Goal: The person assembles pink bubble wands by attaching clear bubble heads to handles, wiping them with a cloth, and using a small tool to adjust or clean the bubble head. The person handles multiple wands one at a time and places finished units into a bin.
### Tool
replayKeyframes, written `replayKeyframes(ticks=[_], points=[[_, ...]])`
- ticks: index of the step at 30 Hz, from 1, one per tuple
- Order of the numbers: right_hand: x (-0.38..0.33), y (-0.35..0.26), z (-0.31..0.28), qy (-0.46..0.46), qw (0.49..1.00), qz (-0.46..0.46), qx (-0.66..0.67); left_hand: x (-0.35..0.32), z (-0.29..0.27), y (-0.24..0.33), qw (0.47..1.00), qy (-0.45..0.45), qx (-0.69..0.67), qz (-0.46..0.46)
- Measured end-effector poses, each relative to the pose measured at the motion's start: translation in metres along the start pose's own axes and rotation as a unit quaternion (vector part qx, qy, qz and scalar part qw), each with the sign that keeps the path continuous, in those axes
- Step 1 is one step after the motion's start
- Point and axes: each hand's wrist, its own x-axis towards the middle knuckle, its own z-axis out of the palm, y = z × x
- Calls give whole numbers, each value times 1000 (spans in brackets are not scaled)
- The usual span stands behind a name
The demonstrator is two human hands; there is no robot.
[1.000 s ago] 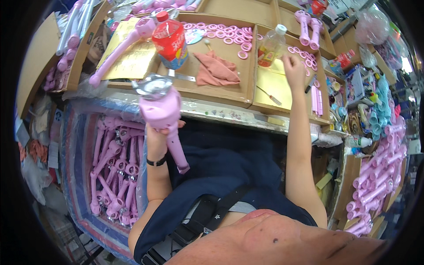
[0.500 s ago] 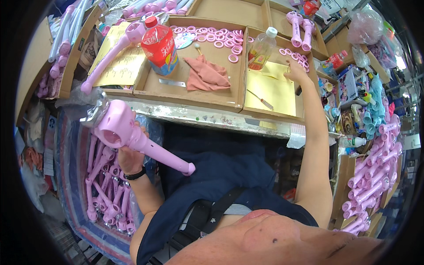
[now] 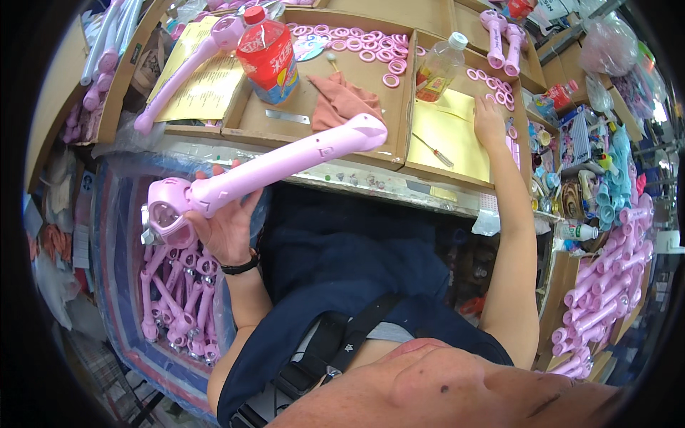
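My left hand (image 3: 230, 230) holds a pink plastic toy wand (image 3: 285, 169) near its hollow, ring-like head, with the fingers wrapped round behind it. The wand's handle slants up to the right over the tray edge, and a shiny silvery part shows at the head's left side. My right hand (image 3: 489, 127) reaches into the right cardboard tray (image 3: 404, 135), its fingers stretched out over the edge of a yellow sheet (image 3: 457, 153). Just beyond the fingertips lie several small pink rings (image 3: 492, 83). Nothing shows in that hand.
A red-labelled bottle (image 3: 267, 60), a salmon cloth (image 3: 346, 103) and a metal strip (image 3: 287, 117) lie or stand in the left tray. Beside my right hand are a clear bottle (image 3: 439, 70) and a screwdriver (image 3: 437, 151). Pink wands fill a lined bag (image 3: 178, 314) and a box (image 3: 603, 299).
My left hand has turned the wand, so its handle swings from pointing down-right to up-right and its head drops lower. My right hand stays by the rings, its fingers now flatter on the sheet.
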Motion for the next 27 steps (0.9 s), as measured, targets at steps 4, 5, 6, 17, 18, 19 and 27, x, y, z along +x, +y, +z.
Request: replayKeyframes(ticks=[4, 5, 6, 17, 18, 19, 27], points=[[-2, 5, -7, -3, 993, 16, 117, -3, 0, -6, 1000, 10, -1, -14], [-3, 7, -12, 2, 989, 27, 144, -4, 1, -6, 999, 16, 29, -11], [-6, 9, -19, 7, 984, 40, 171, -3, 2, -6, 998, 33, 52, -3], [-64, 24, -120, -4, 969, 48, 243, 2, 0, -8, 998, 37, 42, 4], [-66, 14, -132, 36, 960, 82, 264, 3, 0, -11, 998, 39, 47, 3], [-68, 2, -145, 100, 968, 78, 218, 3, 1, -14, 998, 45, 35, -1], [-77, -184, -211, 119, 621, 160, 758, 1, 13, -46, 997, 7, 64, -48]])
